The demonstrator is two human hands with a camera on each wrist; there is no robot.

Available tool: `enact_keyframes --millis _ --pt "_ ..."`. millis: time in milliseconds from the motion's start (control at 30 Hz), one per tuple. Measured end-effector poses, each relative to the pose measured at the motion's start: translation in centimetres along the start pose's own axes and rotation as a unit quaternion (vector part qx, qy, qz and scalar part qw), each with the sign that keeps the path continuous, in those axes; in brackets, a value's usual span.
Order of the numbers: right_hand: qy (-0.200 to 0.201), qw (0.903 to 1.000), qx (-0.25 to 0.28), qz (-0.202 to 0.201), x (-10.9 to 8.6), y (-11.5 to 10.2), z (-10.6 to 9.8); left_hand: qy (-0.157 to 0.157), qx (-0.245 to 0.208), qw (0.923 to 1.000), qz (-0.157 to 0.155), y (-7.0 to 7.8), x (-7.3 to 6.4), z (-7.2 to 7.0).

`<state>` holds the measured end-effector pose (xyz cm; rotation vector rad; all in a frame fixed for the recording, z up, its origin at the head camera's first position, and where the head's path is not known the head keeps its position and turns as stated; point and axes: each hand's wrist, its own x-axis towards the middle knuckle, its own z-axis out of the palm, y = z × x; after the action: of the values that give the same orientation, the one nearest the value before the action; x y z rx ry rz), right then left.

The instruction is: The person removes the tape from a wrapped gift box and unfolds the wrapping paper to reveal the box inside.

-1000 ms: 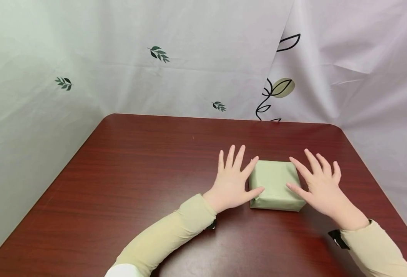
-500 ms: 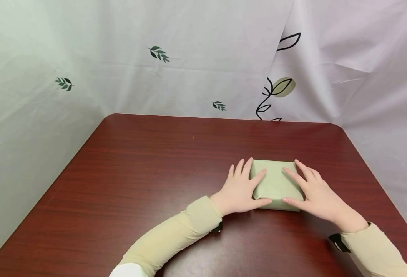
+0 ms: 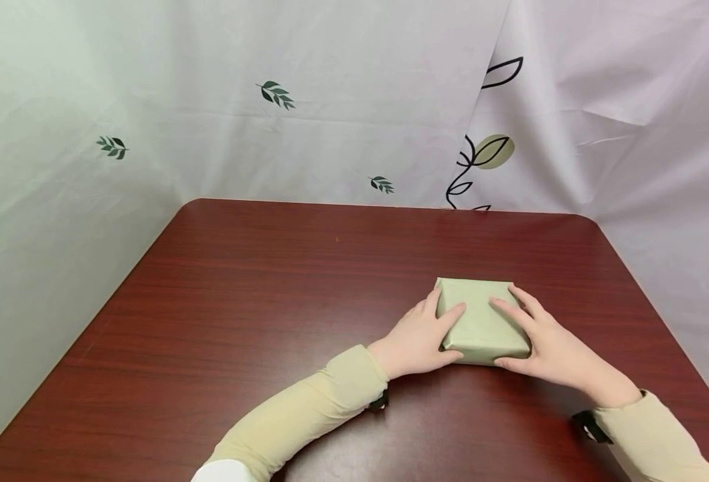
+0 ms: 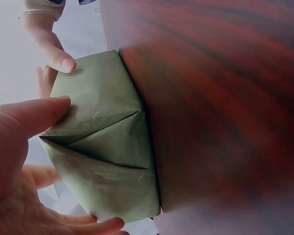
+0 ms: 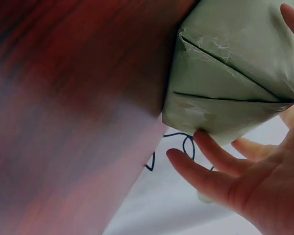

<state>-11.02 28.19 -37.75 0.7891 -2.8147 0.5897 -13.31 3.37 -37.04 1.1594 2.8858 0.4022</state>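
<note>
Head-camera view showed a person's left hand (image 3: 417, 338) and right hand (image 3: 543, 341) clasped on opposite sides of a green paper-wrapped parcel (image 3: 481, 320), which sat on a dark red wooden table (image 3: 258, 301) right of centre and toward the near edge. On the left, the thumb lay on the parcel's top while the fingers curled against its side; on the right, the fingers were moderately spread, tips against the folded end flap. An even squeeze from both sides, kept off the paper folds, would likely have served best.
</note>
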Motion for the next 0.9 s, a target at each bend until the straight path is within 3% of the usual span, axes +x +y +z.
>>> enact_keyframes --millis 167,433,700,900 --pt "0.02 0.9993 0.031 -0.009 -0.2 0.4 0.0 -0.007 -0.042 0.9991 0.007 -0.2 0.0 0.1" --pt "0.053 0.993 0.086 -0.062 0.0 1.6 0.1 -0.021 -0.096 0.9949 0.023 -0.9 0.0 -0.1" --pt "0.035 0.9798 0.189 -0.055 -0.1 2.2 0.0 -0.027 -0.165 0.9857 0.02 -1.8 0.0 -0.2" --pt "0.034 0.9781 0.2 -0.046 -0.1 2.3 0.3 -0.017 -0.213 0.9766 0.022 -2.3 0.0 0.2"
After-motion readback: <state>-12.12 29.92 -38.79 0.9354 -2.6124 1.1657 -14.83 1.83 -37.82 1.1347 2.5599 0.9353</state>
